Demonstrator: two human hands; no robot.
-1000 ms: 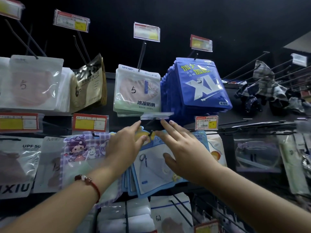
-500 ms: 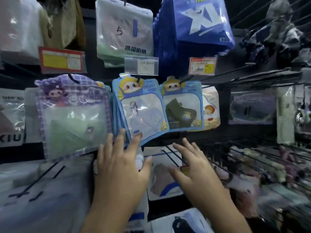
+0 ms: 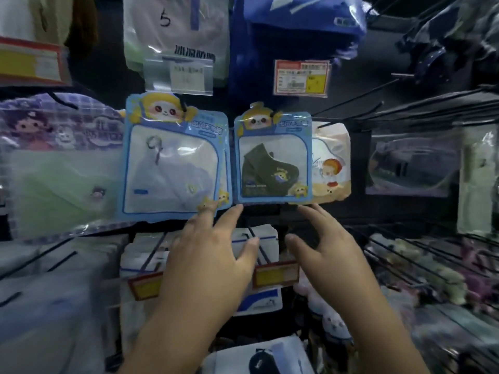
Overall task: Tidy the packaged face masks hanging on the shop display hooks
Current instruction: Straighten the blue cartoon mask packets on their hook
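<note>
Centrally, two bare hands reach up toward the middle row of the display, held apart with a gap between them. Left hand (image 3: 208, 255): fingers straight and spread, fingertips touching the lower edge of the blue cartoon pack with pale mask (image 3: 172, 168); holds nothing. Right hand (image 3: 326, 247): fingers straight and loosely spread, fingertips just under the bottom edge of the blue cartoon pack with dark mask (image 3: 272, 160); whether it touches cannot be told; holds nothing.

Both blue packs hang side by side from hooks, nearly upright, the pale one marked with a handwritten 9. Further packs sit behind the pale one. Just right of the dark-mask pack, partly behind it: cream pack with red-haired figure (image 3: 330, 168). Left: large purple plaid pack with green mask (image 3: 59, 168), blurred.

Row above: clear pack marked 5 (image 3: 175, 25), with a clear tag holder (image 3: 178, 74) in front of it; to its right a stack of dark blue packs (image 3: 294, 31) and a red-and-yellow price tag (image 3: 301, 76).

Row below the hands: white packs with blue trim (image 3: 145, 255) on hooks, with a blurred red-and-yellow price label (image 3: 276, 273). Far right: bare black wire hooks (image 3: 432, 101).
</note>
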